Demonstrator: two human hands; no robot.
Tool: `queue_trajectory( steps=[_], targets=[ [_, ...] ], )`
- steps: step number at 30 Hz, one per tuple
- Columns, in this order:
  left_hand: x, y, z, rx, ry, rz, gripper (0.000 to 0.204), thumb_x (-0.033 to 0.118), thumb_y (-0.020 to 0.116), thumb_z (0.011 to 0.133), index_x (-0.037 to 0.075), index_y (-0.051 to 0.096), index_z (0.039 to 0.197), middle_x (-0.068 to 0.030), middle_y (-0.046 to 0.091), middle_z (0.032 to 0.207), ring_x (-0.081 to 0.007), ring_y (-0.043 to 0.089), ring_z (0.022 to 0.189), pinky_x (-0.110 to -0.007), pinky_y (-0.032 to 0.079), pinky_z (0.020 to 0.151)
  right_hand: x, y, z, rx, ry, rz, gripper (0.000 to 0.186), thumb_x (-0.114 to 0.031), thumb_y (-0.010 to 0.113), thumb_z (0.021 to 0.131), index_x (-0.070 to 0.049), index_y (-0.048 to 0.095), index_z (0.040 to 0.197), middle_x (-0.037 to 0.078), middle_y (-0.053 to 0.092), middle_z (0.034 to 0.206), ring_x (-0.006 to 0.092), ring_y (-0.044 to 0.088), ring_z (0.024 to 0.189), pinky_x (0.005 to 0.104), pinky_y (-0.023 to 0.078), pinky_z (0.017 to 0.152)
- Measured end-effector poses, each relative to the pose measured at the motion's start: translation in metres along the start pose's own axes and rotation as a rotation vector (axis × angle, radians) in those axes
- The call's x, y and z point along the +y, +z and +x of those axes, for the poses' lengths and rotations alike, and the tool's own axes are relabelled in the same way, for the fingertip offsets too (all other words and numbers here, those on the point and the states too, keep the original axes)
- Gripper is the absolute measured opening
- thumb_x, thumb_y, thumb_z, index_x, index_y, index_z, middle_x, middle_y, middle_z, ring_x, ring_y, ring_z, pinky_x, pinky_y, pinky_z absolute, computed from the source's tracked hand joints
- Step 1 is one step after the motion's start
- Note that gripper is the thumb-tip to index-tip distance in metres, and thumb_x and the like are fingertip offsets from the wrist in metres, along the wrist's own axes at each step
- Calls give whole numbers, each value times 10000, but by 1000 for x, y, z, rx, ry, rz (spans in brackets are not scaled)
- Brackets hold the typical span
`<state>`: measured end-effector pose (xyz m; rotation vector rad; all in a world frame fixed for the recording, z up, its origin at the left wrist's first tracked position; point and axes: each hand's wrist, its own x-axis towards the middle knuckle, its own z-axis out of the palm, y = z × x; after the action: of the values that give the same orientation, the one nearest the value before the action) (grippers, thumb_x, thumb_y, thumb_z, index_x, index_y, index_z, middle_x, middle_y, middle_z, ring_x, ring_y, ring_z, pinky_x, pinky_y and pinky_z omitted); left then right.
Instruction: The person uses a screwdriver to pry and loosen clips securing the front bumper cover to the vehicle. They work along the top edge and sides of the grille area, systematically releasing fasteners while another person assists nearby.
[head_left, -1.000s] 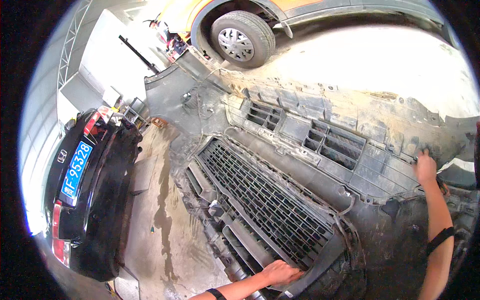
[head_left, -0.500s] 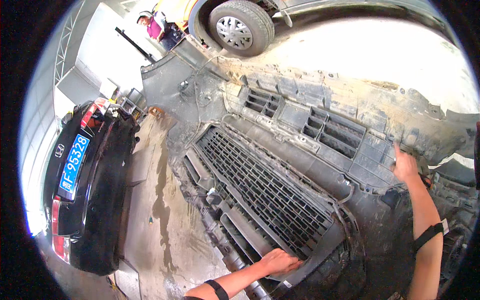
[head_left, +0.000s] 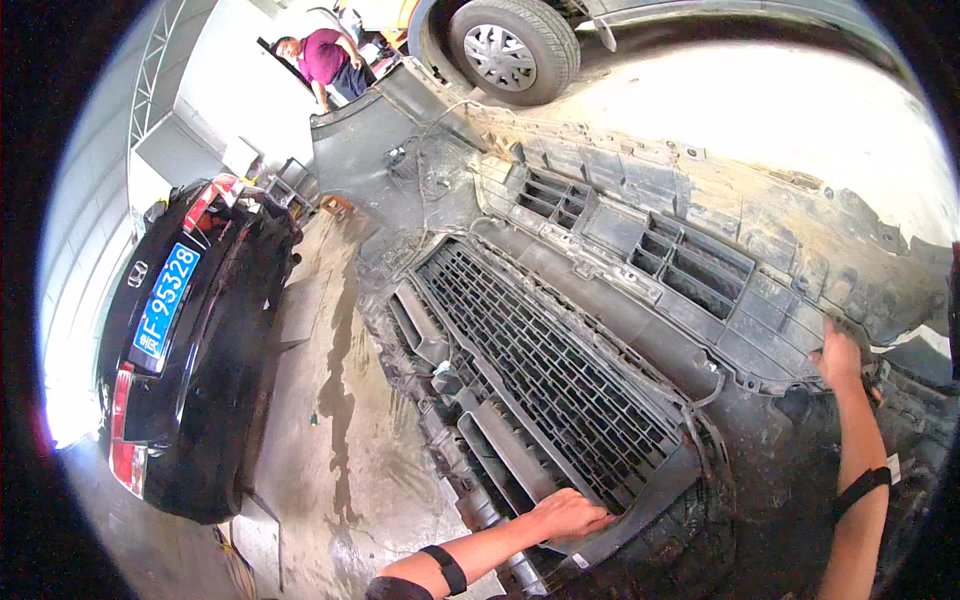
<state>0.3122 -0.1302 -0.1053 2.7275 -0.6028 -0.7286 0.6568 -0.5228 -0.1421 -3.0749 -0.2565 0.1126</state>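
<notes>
The left forearm comes in from the lower edge, slanting up to the right, with a black band (head_left: 447, 569) around it. The left hand (head_left: 572, 513) is palm down at the near end of the grille (head_left: 540, 365), fingers curled and bunched, the fingertips touching the frame there; whether they grip it I cannot tell. The right arm rises almost straight from the lower right, a black strap (head_left: 860, 492) around it. The right hand (head_left: 838, 358) is at the right-hand part of the bumper (head_left: 575, 262), its index finger stretched forward and its thumb out to the left; the other fingers are hidden, so I cannot tell whether it has hold of anything.

The big, dirty dark bumper lies spread in front of the person, over the concrete floor (head_left: 375, 485), its grille slanting between the arms. A black car (head_left: 215, 350) stands to the left, and a wheel (head_left: 498, 50) of another vehicle shows at the top.

Compared with a second ago, the right hand has come closer to the slotted vent (head_left: 690, 272) and lower down the bumper, while the left hand keeps its place. A co-worker (head_left: 322, 58) in a purple shirt, barely seen then, now shows more fully at the upper left.
</notes>
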Motion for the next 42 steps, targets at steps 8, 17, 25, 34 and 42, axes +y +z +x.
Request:
queue_trajectory(
  steps=[8, 17, 25, 34, 42],
  targets=[
    [3, -4, -1, -8, -14, -49, 397, 398, 454, 954, 93, 625, 767, -150, 607, 614, -345, 609, 589, -447, 479, 519, 1, -5, 1, -91, 47, -36, 764, -217, 718, 761, -13, 340, 1393, 234, 657, 962, 383, 639, 938, 454, 512, 833],
    [4, -7, -2, 40, 22, -47, 419, 409, 449, 959, 88, 623, 753, -154, 594, 591, -345, 598, 551, -449, 474, 499, 4, 15, 4, -121, 151, 76, 880, -224, 725, 765, -73, 217, 1467, 237, 640, 1032, 376, 629, 968, 460, 505, 836],
    [11, -17, -2, -66, -58, -12, 327, 366, 479, 928, 121, 678, 845, -149, 637, 678, -341, 629, 654, -443, 496, 580, 11, 21, -1, -107, 156, 104, 935, -242, 722, 780, -125, 133, 1498, 233, 635, 1057, 404, 624, 950, 471, 501, 827],
    [1, -5, 0, -126, -7, 13, 264, 341, 491, 904, 266, 635, 1111, -84, 673, 766, -275, 660, 667, -427, 516, 542, 6, 17, -5, -31, 100, 138, 839, -228, 690, 785, -90, 225, 1469, 249, 633, 1030, 413, 620, 951, 487, 494, 841],
    [2, -2, -1, 5, -36, 8, 334, 403, 508, 927, 152, 638, 748, -101, 613, 602, -293, 621, 567, -420, 494, 515, -83, -28, -28, -45, -284, 536, 240, -230, 498, 921, 2, 560, 923, 287, 597, 857, 464, 580, 858, 520, 453, 733]
  ],
)
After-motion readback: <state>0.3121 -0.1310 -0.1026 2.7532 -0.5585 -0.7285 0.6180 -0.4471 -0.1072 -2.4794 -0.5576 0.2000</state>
